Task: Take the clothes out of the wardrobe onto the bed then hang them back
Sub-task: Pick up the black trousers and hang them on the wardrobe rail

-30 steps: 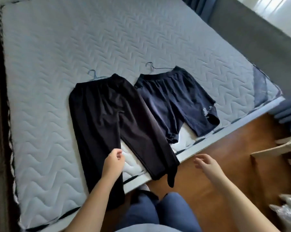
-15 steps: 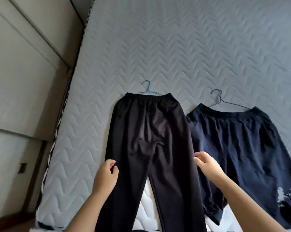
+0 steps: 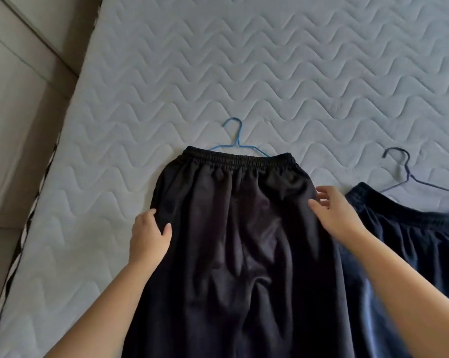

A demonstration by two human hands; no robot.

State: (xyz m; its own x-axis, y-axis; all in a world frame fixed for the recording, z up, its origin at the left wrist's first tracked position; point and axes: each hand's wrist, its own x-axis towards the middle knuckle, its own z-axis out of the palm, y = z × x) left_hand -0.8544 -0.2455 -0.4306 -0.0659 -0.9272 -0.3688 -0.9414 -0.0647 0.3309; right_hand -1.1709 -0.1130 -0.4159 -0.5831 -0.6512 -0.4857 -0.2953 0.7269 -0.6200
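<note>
While black trousers point(image 3: 244, 241) lay flat on the bed point(image 3: 218, 73), waistband far, on a blue hanger point(image 3: 235, 140), left hand point(image 3: 149, 236) pinched their left edge; right hand point(image 3: 334, 213), fingers loosely spread, touched the right edge beside navy shorts point(image 3: 412, 241).

The trousers point(image 3: 239, 241) run off the frame at 6 o'clock, legs unseen, and their waistband covers all of the blue hanger point(image 3: 234, 140) except the hook and upper wire at 12 o'clock. The shorts point(image 3: 412, 254) are cut by the edges from 3 to 5 o'clock; the dark hanger point(image 3: 405, 174) lies partly under their waistband, one arm leaving the frame at 3 o'clock. The left hand point(image 3: 148, 236), at 9 o'clock of the trousers, hides its own fingertips, so any grip on the cloth cannot be told; the right hand point(image 3: 339, 218) shows blurred fingers.
</note>
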